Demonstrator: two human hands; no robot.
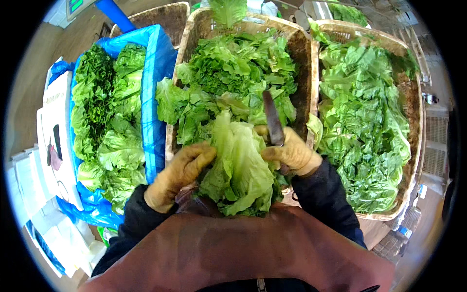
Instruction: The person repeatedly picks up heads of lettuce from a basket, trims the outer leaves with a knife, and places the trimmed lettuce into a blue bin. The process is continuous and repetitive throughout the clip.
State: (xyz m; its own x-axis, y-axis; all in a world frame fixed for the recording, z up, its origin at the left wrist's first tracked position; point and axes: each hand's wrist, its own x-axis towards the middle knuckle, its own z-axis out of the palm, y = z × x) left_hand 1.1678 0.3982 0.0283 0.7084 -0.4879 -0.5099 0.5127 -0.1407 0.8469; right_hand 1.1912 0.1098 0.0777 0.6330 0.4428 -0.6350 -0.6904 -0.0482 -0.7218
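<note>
A pale green lettuce head (245, 163) is in front of my body, its leaves hanging toward my apron. My left hand (180, 170), in a tan glove, has its fingers closed at the lettuce's left edge; what lies between the fingertips is partly hidden. My right hand (294, 153), gloved alike, grips a knife (273, 118) with its dark blade pointing up and away from me. The thumb and fingers of that hand also touch the lettuce's right side. Beyond both hands, loose green leaves (228, 68) fill much of the middle crate (302, 73).
To the right stands a crate (416, 121) heaped with leaves (362, 121). At left, a blue-lined box (152, 97) holds lettuce heads (121, 141) in rows, beside a white printed carton (56, 141). Another crate (168, 19) and a blue post (116, 15) are behind.
</note>
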